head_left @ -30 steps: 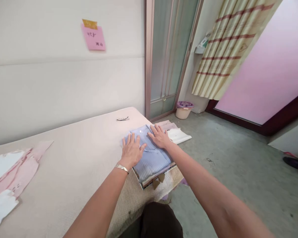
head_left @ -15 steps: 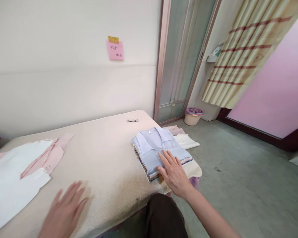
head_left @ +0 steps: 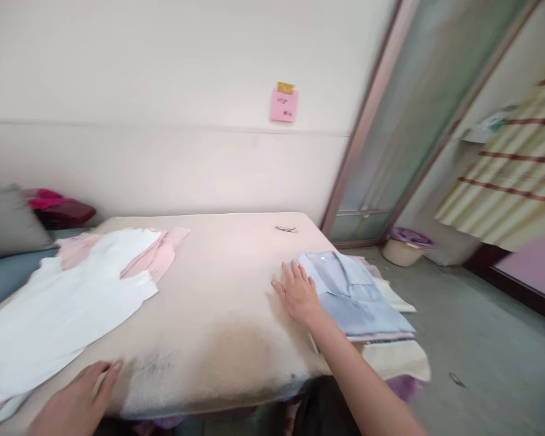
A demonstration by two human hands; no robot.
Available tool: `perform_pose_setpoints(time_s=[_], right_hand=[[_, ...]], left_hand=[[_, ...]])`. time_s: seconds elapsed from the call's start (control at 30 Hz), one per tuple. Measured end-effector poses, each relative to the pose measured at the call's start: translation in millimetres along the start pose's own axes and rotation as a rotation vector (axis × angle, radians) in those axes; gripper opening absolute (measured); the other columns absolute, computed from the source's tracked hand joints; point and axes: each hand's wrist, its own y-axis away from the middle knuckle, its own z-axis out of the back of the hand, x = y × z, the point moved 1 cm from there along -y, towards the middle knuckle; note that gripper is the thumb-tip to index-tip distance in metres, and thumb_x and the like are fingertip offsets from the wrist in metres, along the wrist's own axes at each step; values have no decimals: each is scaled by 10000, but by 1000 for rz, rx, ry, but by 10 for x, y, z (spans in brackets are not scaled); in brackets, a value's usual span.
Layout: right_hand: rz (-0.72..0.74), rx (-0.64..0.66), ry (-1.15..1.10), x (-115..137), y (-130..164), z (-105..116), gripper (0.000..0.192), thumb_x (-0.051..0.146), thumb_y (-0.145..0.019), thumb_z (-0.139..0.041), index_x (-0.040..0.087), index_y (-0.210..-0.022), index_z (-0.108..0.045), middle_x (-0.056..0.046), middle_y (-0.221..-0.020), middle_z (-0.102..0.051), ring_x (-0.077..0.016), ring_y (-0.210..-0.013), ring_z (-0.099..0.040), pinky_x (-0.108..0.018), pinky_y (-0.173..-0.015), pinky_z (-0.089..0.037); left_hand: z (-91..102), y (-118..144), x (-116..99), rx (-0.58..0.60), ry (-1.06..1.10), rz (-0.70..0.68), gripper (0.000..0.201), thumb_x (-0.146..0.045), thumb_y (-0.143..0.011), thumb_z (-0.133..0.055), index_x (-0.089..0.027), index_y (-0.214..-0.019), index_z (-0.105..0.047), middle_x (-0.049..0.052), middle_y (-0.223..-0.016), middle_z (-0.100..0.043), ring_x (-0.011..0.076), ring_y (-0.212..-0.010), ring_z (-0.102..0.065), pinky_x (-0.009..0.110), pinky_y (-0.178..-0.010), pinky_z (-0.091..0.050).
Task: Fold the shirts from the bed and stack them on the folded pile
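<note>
A pink note [head_left: 284, 108] is taped to the wall above the table, a striped curtain [head_left: 508, 181] hangs at right, and a lidded bin [head_left: 406, 245] stands on the floor.

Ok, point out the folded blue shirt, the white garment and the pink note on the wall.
folded blue shirt [head_left: 358, 297], head view, on its front panel.
white garment [head_left: 68, 303], head view, on its middle.
pink note [head_left: 284, 105], head view, on its centre.

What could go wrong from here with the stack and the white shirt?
1. The folded stack sits at the table's right edge, partly overhanging; a nudge from the right hand beside it could tip it to the floor.
2. The left hand is at the white shirt's near hem, by dark stains on the cover; dragging the shirt across may soil it.
</note>
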Motion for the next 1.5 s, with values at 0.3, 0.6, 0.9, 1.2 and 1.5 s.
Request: perform_pose_setpoints(time_s=[0.3,0.6,0.9,1.2,1.5], right_hand=[[311,361,-19,1137,551,-964,288,351,-1007,-428,175,-1006,-655,-126,-949,-731,-280,-914,-712,-351,-740,-455],[323,441,-59,1021,228,-1182,398,462,-1015,-345,240,-777,-573,-67,-819,-705,-261,-789,-701,-331,-626,-386],[331,427,-119,990,300,-1251,377,490,-980,-378,261,-708,-502,-57,-712,-677,-260,-657,-674,-347,-582,-406],[337,459,-70,1064,305,-1224,384,492,-985,-341,262,-710,-478,-62,-718,-681,-279,-707,-693,-363,-606,-426],[341,437,-72,1061,299,-1283,397,514,-995,-324,266,-750,-515,-69,-759,-707,-305,-740,-705,-378,-615,-408]], left_hand=[[314,-764,-406,1,-117,333,209,-212,-938,-454,-178,-1029,-639,129,-1072,-703,280,-1025,-670,375,-831,-483],[69,-1345,-180,-13,-113,452,359,-16,-905,-412,-152,-1159,-624,181,-1167,-635,271,-1124,-596,348,-851,-464],[160,-1339,47,-103,-5,537,298,-73,-934,-403,-166,-1023,-671,157,-1080,-650,275,-1070,-601,375,-842,-457],[258,-1388,-270,-294,253,455,220,-206,-999,-380,-178,-1088,-579,137,-1027,-655,264,-988,-614,366,-816,-437],[316,-1438,-274,-299,805,317,220,-296,-978,-411,-207,-831,-547,8,-733,-545,160,-720,-549,273,-686,-412]])
